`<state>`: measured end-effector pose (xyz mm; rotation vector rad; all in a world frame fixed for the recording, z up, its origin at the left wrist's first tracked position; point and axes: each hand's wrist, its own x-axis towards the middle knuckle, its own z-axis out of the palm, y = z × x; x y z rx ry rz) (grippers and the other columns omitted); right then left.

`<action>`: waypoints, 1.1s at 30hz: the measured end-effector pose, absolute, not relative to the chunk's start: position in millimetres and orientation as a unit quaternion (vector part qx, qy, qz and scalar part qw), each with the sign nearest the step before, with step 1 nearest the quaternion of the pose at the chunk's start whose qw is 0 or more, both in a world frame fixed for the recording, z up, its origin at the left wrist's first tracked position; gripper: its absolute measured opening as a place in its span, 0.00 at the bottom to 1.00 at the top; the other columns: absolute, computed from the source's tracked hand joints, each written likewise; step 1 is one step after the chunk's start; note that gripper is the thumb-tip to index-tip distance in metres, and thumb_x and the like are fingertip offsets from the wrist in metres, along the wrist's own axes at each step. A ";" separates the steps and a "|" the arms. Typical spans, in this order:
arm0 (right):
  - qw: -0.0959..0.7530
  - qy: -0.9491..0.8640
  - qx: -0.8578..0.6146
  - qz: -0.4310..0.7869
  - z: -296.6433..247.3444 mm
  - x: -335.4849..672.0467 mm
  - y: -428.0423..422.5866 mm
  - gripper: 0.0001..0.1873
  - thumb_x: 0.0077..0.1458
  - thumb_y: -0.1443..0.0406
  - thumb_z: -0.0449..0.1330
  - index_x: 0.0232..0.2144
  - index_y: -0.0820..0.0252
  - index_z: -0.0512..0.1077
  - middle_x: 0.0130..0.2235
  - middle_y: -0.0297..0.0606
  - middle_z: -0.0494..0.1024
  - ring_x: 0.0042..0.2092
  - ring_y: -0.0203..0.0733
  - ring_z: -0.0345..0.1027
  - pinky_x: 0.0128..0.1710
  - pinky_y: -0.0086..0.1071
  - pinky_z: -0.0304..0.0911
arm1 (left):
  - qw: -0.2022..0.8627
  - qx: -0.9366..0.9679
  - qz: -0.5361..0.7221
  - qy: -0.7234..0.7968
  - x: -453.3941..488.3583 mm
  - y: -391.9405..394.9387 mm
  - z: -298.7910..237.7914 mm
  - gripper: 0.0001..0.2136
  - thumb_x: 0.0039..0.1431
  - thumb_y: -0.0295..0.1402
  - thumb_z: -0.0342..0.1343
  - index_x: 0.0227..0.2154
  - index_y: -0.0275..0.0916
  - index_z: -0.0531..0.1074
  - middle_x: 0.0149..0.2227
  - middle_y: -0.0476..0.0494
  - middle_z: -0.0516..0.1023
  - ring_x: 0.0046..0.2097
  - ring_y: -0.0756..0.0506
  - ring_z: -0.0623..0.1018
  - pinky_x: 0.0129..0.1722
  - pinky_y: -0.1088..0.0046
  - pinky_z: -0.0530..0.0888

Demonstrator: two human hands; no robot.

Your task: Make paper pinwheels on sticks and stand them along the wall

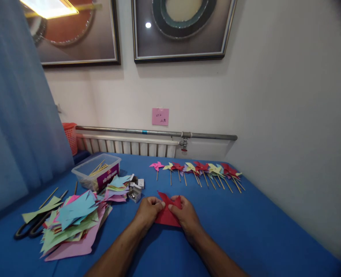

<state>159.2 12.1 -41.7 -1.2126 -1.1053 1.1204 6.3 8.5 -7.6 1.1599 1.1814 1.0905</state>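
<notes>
Both hands hold one piece of red paper (168,218) above the blue-covered table, in the middle of the view. My left hand (147,211) pinches its left side between thumb and fingers. On the opposite side my right hand (187,216) grips it, thumb laid on top. Two pointed corners of the paper stick up at the far edge, and its near edge is straight. Beyond the hands, to the right, a row of finished paper pinwheels (202,167) on thin sticks lies on the table. Small boxes of pins (134,193) stand just left of my left hand.
At the left lie a stack of cut coloured paper (78,211), a smaller paper stack (117,188) and black-handled scissors (34,227). Behind them stands a clear plastic box (97,171) with sticks. A blue curtain (23,96) hangs left; a radiator (130,146) runs along the wall.
</notes>
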 end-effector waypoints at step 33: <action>0.525 -0.510 -0.511 0.450 -28.5 159.1 3.0 0.15 0.39 0.61 0.64 0.32 0.55 0.68 0.22 0.26 0.73 0.22 0.37 0.64 0.24 0.29 0.58 | 0.519 0.518 0.460 0.501 9.4 9.0 -13.7 0.18 0.44 0.44 0.64 0.13 0.40 0.64 0.12 0.55 0.60 0.17 0.54 0.57 0.21 0.74 0.52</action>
